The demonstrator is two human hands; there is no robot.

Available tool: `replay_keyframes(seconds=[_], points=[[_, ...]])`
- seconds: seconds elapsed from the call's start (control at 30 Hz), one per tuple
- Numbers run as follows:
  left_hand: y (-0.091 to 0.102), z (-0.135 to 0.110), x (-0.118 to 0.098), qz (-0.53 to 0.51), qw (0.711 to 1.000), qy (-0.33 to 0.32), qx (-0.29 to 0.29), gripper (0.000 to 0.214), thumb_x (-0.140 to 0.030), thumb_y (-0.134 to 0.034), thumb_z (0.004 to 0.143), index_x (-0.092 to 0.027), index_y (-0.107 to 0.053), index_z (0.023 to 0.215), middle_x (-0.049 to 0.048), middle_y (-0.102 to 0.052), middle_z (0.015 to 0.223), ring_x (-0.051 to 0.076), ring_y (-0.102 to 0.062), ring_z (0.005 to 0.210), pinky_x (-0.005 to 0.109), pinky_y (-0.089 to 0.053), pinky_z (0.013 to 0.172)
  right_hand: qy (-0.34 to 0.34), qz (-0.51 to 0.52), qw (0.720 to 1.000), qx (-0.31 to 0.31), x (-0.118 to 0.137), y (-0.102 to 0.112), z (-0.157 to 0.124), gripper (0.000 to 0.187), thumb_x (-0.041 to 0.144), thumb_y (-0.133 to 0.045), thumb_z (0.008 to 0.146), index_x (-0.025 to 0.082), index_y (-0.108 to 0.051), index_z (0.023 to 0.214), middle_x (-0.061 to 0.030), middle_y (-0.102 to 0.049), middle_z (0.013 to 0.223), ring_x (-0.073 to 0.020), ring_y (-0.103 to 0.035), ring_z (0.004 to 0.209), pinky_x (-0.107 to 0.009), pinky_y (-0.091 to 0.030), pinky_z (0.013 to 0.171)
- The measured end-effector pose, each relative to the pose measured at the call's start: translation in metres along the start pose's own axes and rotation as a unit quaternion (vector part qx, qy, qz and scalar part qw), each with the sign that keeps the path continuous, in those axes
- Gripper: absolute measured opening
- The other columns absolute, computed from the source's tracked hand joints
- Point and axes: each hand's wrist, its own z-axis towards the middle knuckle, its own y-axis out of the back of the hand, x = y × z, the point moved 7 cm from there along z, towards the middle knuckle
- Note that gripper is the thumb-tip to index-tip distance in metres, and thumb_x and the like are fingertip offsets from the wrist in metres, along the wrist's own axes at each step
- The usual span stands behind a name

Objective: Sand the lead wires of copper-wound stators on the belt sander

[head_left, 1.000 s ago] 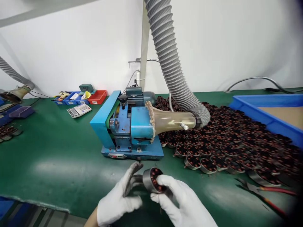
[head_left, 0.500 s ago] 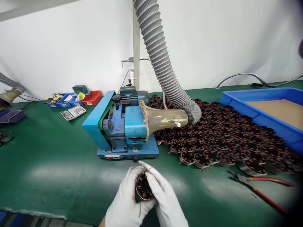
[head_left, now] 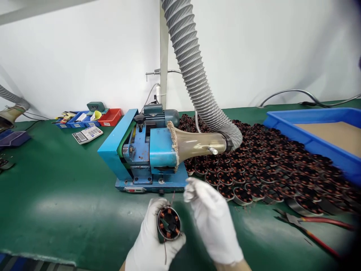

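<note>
My left hand (head_left: pixel 150 237), in a white glove, is wrapped round a motor stator (head_left: pixel 176 230), a metal ring with copper windings and a dark core. Its open face is turned up towards me. One thin wire (head_left: pixel 165 250) hangs down from the stator and another wire (head_left: pixel 173 197) sticks up at its top edge. To the right, my gloved right hand (head_left: pixel 213 218) is raised apart from the stator, near the front corner of the blue belt machine (head_left: pixel 162 150). Its fingers are curled together and a little blurred; whatever is between them, if anything, cannot be seen.
Many similar stators (head_left: pixel 242 195) cover the table right of the machine. Red-handled pliers (head_left: pixel 299 220) lie at the front right, a blue tray (head_left: pixel 282 122) behind. A grey hose (head_left: pixel 194 67) joins the machine's funnel. A calculator (head_left: pixel 87 134) and a red bin (head_left: pixel 110 117) are at left.
My right hand has come off the stator and moved up and to the right. The stator's face now shows more fully in my left hand, which stays in place.
</note>
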Motion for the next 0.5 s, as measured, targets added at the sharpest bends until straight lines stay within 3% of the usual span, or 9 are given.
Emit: replay_keyframes(seconds=[0.1, 0.2, 0.5], points=[[0.003, 0.015, 0.006, -0.001, 0.999, 0.022, -0.044, 0.046, -0.028, -0.064, 0.077, -0.022, -0.045, 0.119, 0.0117, -0.050, 0.124, 0.028, -0.051, 0.117, 0.040, -0.040, 0.100, 0.059, -0.172, 0.980, 0.083, -0.014, -0.022, -0.012, 0.021, 0.035, -0.069, 0.074, 0.020, -0.073, 0.088, -0.0087, -0.072, 0.092, -0.0235, -0.067, 0.085, -0.034, -0.054, 0.079], [0.002, 0.035, 0.012, 0.006, 0.995, 0.045, -0.092, 0.037, -0.021, -0.051, 0.084, -0.022, -0.043, 0.120, 0.0125, -0.053, 0.123, 0.025, -0.053, 0.114, 0.041, -0.040, 0.100, 0.086, -0.251, 0.962, 0.063, -0.028, -0.032, -0.010, 0.028, 0.034, -0.069, 0.073, 0.020, -0.071, 0.098, -0.0099, -0.072, 0.103, -0.0262, -0.066, 0.095, -0.038, -0.052, 0.087], [-0.009, 0.069, 0.009, 0.017, 0.990, 0.029, -0.134, 0.038, -0.006, -0.049, 0.077, -0.020, -0.048, 0.112, 0.0104, -0.052, 0.114, 0.021, -0.053, 0.109, 0.038, -0.040, 0.098, 0.069, -0.201, 0.977, 0.029, -0.036, -0.034, 0.031, 0.019, 0.032, -0.062, 0.077, 0.017, -0.071, 0.084, -0.0085, -0.075, 0.087, -0.0237, -0.068, 0.082, -0.036, -0.055, 0.078]])
